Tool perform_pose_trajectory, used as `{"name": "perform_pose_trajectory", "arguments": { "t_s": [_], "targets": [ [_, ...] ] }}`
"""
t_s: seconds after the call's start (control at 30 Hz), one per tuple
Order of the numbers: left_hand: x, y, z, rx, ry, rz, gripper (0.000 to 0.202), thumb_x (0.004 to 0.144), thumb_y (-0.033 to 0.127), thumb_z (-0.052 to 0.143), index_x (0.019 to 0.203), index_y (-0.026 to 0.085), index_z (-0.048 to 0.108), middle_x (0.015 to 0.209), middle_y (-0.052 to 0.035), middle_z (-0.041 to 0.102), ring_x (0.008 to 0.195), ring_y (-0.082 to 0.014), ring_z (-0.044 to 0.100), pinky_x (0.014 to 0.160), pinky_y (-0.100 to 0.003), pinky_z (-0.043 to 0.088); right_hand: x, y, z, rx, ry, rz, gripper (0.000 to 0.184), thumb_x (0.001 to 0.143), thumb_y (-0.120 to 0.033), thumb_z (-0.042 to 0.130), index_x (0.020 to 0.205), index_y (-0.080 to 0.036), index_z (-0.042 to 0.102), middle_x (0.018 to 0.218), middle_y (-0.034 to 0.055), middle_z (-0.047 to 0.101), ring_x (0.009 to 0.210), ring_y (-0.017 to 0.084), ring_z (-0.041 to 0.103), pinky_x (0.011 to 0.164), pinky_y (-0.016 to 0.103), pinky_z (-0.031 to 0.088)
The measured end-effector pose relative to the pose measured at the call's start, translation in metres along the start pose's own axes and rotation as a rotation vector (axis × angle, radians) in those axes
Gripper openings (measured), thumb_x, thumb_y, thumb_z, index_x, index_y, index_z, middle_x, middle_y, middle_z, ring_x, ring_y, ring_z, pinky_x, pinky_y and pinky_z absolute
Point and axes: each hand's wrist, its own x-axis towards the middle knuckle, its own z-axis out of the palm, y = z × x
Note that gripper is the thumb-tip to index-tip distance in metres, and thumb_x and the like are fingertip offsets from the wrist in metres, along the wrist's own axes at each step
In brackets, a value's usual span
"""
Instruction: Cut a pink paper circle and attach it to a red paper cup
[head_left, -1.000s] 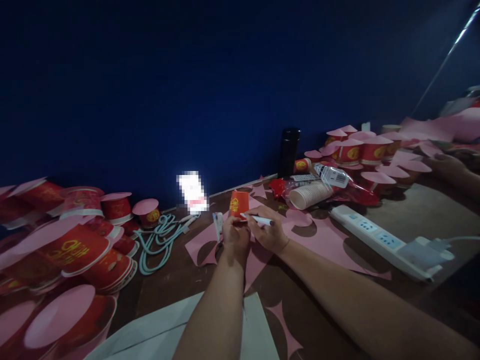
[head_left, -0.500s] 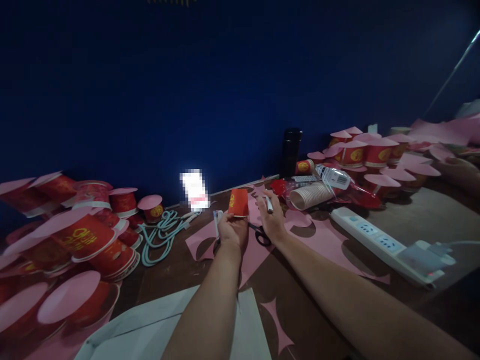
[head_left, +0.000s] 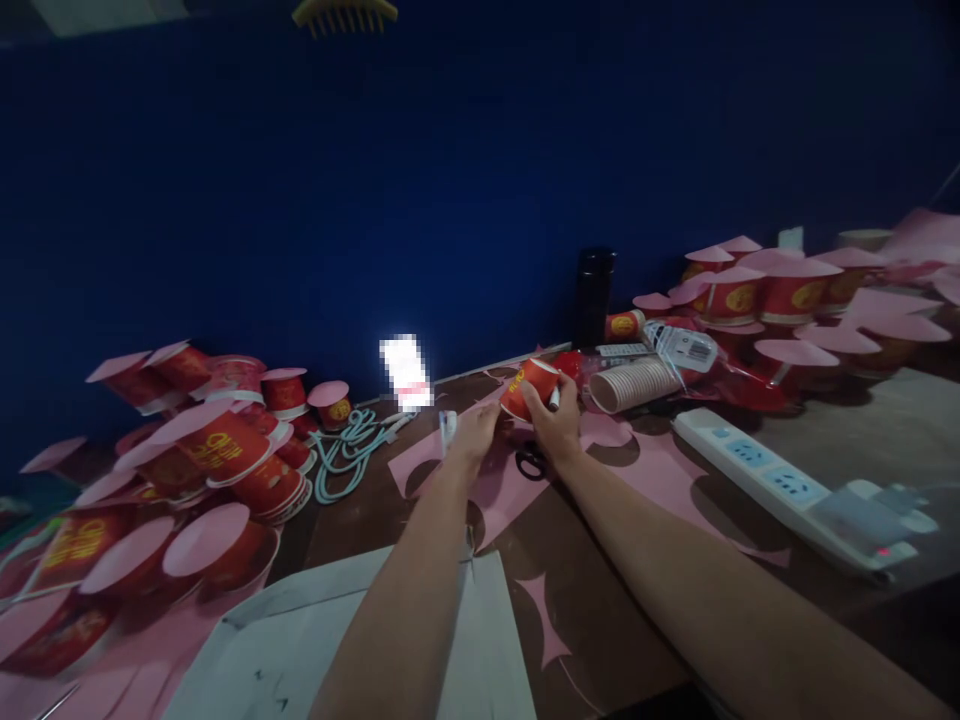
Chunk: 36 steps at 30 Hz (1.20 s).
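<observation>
A red paper cup [head_left: 519, 385] with yellow lettering is tilted in my right hand [head_left: 559, 415], with the thumb across its front. A marker [head_left: 555, 398] also sticks out of that hand. My left hand [head_left: 476, 435] is just left of the cup, its fingers stretched towards the cup's lower edge. Whether those fingertips touch the cup is unclear. Below my hands are the black handles of scissors [head_left: 531, 460], lying on pink paper [head_left: 502, 510] with round cutouts. A small whitish item [head_left: 448, 428] lies beyond my left hand.
Red cups topped with pink discs crowd the left [head_left: 225, 440] and back right [head_left: 795, 290]. Around the middle are a coiled cable [head_left: 349, 455], glowing phone [head_left: 406, 372], black bottle [head_left: 595, 295], and bagged cup stack [head_left: 634, 385]. A power strip [head_left: 750, 455] lies right; white board [head_left: 300, 640] in front.
The paper cup has gone from my left palm into my right hand, a little to the right, and is turned. My left hand has rotated. The camera view has shifted left.
</observation>
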Motion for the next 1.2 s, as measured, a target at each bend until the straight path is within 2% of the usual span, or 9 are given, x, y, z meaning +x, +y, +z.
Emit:
{"name": "perform_pose_trajectory", "arguments": {
  "t_s": [0.17, 0.27, 0.33, 0.47, 0.6, 0.7, 0.87, 1.1, 1.2],
  "targets": [
    [-0.025, 0.034, -0.066, 0.766, 0.199, 0.196, 0.03, 0.081, 0.038, 0.056, 0.098, 0.021, 0.074, 0.095, -0.0069, 0.074, 0.089, -0.0224, 0.067, 0.083, -0.034, 0.05, -0.005, -0.005, 0.001, -0.021, -0.061, -0.143, 0.059, 0.074, -0.048, 0.07, 0.12, -0.016, 0.051, 0.11, 0.0104, 0.062, 0.096, 0.022, 0.06, 0.09, 0.039, 0.048],
    [-0.042, 0.036, -0.09, 1.086, 0.275, 0.142, 0.028, 0.082, 0.036, 0.053, 0.096, 0.022, 0.074, 0.106, -0.0064, 0.072, 0.103, -0.0253, 0.064, 0.09, -0.036, 0.046, -0.009, -0.008, 0.001, -0.076, -0.075, -0.223, 0.058, 0.076, -0.045, 0.069, 0.122, -0.017, 0.05, 0.113, 0.0113, 0.061, 0.1, 0.023, 0.059, 0.094, 0.04, 0.046],
    [-0.047, 0.028, -0.092, 1.186, 0.281, 0.031, 0.035, 0.084, 0.043, 0.05, 0.105, 0.022, 0.071, 0.112, -0.0078, 0.07, 0.106, -0.0268, 0.063, 0.089, -0.037, 0.046, -0.012, -0.008, 0.002, -0.095, -0.097, -0.273, 0.058, 0.077, -0.044, 0.068, 0.124, -0.017, 0.048, 0.114, 0.012, 0.061, 0.102, 0.024, 0.059, 0.095, 0.041, 0.046],
    [-0.038, 0.008, -0.074, 1.379, 0.315, 0.003, 0.042, 0.085, 0.051, 0.05, 0.111, 0.022, 0.065, 0.117, -0.0131, 0.067, 0.111, -0.0294, 0.059, 0.091, -0.039, 0.044, -0.018, -0.007, 0.002, -0.128, -0.132, -0.342, 0.057, 0.077, -0.044, 0.067, 0.124, -0.018, 0.048, 0.119, 0.0131, 0.059, 0.107, 0.025, 0.058, 0.097, 0.042, 0.045],
    [-0.02, 0.002, -0.056, 1.482, 0.327, -0.055, 0.047, 0.081, 0.046, 0.053, 0.116, 0.015, 0.06, 0.118, -0.0194, 0.063, 0.113, -0.0341, 0.057, 0.091, -0.043, 0.044, -0.022, -0.007, 0.001, -0.155, -0.228, -0.358, 0.057, 0.077, -0.043, 0.068, 0.124, -0.019, 0.047, 0.118, 0.0122, 0.059, 0.106, 0.025, 0.058, 0.096, 0.042, 0.046],
    [-0.016, 0.004, -0.058, 1.484, 0.331, -0.103, 0.041, 0.081, 0.035, 0.051, 0.116, 0.015, 0.059, 0.119, -0.0188, 0.062, 0.11, -0.0336, 0.059, 0.087, -0.042, 0.047, -0.025, -0.007, 0.001, -0.177, -0.372, -0.34, 0.055, 0.076, -0.042, 0.068, 0.123, -0.02, 0.048, 0.117, 0.0108, 0.059, 0.106, 0.025, 0.058, 0.096, 0.042, 0.046],
    [-0.027, 0.007, -0.087, 1.594, 0.31, -0.063, 0.037, 0.082, 0.032, 0.05, 0.114, 0.019, 0.061, 0.12, -0.0178, 0.061, 0.108, -0.0318, 0.06, 0.083, -0.041, 0.049, -0.027, -0.006, 0.0, -0.208, -0.553, -0.261, 0.056, 0.075, -0.043, 0.069, 0.123, -0.022, 0.049, 0.116, 0.0082, 0.061, 0.104, 0.024, 0.059, 0.092, 0.041, 0.048],
    [-0.051, 0.015, -0.139, 1.674, 0.393, -0.203, 0.039, 0.084, 0.03, 0.045, 0.114, 0.018, 0.066, 0.113, -0.0196, 0.064, 0.106, -0.0355, 0.061, 0.085, -0.045, 0.048, -0.026, -0.009, -0.001, -0.239, -0.577, -0.24, 0.058, 0.075, -0.046, 0.069, 0.123, -0.021, 0.048, 0.114, 0.0096, 0.062, 0.102, 0.024, 0.059, 0.089, 0.042, 0.048],
    [-0.062, 0.019, -0.14, 1.619, 0.492, -0.043, 0.043, 0.083, 0.039, 0.05, 0.116, 0.017, 0.066, 0.118, -0.0192, 0.063, 0.114, -0.0361, 0.056, 0.096, -0.046, 0.043, -0.027, -0.014, 0.0, -0.215, -0.542, -0.294, 0.056, 0.075, -0.044, 0.068, 0.122, -0.02, 0.048, 0.115, 0.0105, 0.061, 0.104, 0.025, 0.058, 0.091, 0.042, 0.047]
  ]
}}
